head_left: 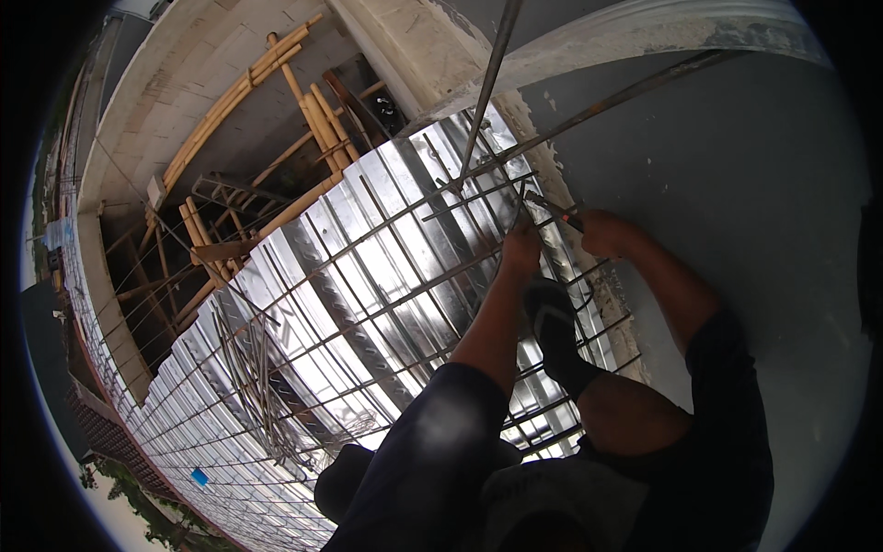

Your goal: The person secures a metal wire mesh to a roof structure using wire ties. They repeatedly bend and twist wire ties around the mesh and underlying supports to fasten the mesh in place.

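In the head view, our right hand (604,235) is closed around the handle of a tool (544,201), so its head points at the bars near the metal deck's (359,279) edge by the grey wall (736,198). Our left hand (521,247) is closed just beside it, maybe holding a thin rod (521,196) steady; its exact grip we cannot tell. Long steel bars (405,213) cross the deck's ridges, which seem to prop them up. Loose rods (260,396) lie heaped near the edge by the bamboo poles (322,129), perhaps out of our way.

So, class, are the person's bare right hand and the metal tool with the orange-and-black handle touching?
Touching: the head view shows the bare right hand closed around the handle of the metal tool.
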Tool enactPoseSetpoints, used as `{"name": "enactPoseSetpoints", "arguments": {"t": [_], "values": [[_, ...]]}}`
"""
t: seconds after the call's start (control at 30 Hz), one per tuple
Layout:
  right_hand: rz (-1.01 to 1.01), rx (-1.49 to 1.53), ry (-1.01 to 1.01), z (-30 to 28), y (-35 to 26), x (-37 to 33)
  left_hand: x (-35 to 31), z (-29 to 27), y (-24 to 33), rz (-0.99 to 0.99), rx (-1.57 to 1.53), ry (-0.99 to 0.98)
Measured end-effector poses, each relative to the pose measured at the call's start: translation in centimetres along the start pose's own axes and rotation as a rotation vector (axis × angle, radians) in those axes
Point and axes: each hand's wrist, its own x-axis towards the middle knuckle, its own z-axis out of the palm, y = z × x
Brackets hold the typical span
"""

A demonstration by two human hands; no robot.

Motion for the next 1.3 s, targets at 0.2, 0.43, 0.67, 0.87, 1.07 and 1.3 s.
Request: {"name": "enactPoseSetpoints", "arguments": {"t": [0.2,0.43,0.67,0.87,1.07,1.3], "values": [[-0.037,-0.087,-0.051,0.2,0.0,0.5,-0.1,-0.8,-0.7,0.009,-0.203,-0.16],[-0.062,-0.096,-0.071,0.2,0.9,2.0,-0.2,-1.4,-0.3,-0.161,-0.328,-0.215],[0.076,0.562,-0.314,0.7,3.2,2.0,-1.0,-8.4,9.7,-0.825,-0.972,-0.172],[0.098,0.696,-0.35,1.0,3.1,1.9,-3.0,-8.8,8.5,-0.032,0.176,0.053],[0.076,0.739,-0.475,0.9,4.3,2.5,0.7,-5.3,13.0,0.545,0.544,0.069],[-0.048,-0.368,0.463,3.9,0.4,-2.5,2.9,-4.3,12.6,0.351,0.53,-0.246]]}}
